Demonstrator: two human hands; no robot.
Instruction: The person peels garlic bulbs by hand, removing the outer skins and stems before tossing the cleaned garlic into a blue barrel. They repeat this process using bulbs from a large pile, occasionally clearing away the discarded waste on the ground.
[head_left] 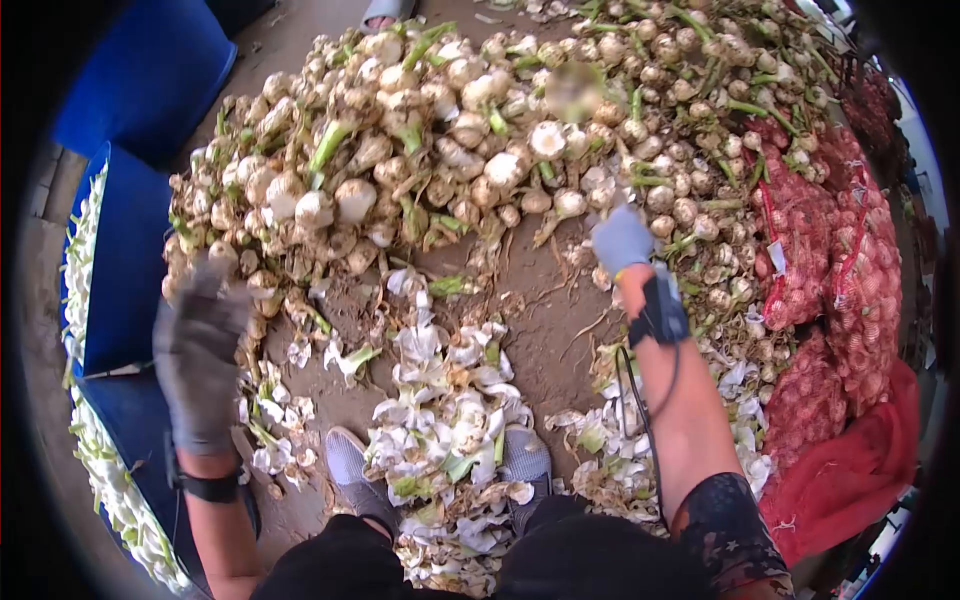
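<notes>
Your left hand (200,345) looks open, at the bulb pile (440,130)'s near-left edge | your right hand (622,240): near edge, grip I can't tell (fingertips hidden) | bulbs (355,200) within pile: pinch singly

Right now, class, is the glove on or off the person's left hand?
On: the grey glove covers the left hand down to the wrist.

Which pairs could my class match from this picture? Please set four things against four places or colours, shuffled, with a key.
1. Bulbs
2. Peelings
3. Net sacks
4. Left hand

A. Red, at the picture's right
B. Gloved, near the blue bins
C. Heaped in front of the person
D. Strewn between the person's shoes

Pairs: 1-C, 2-D, 3-A, 4-B
</notes>
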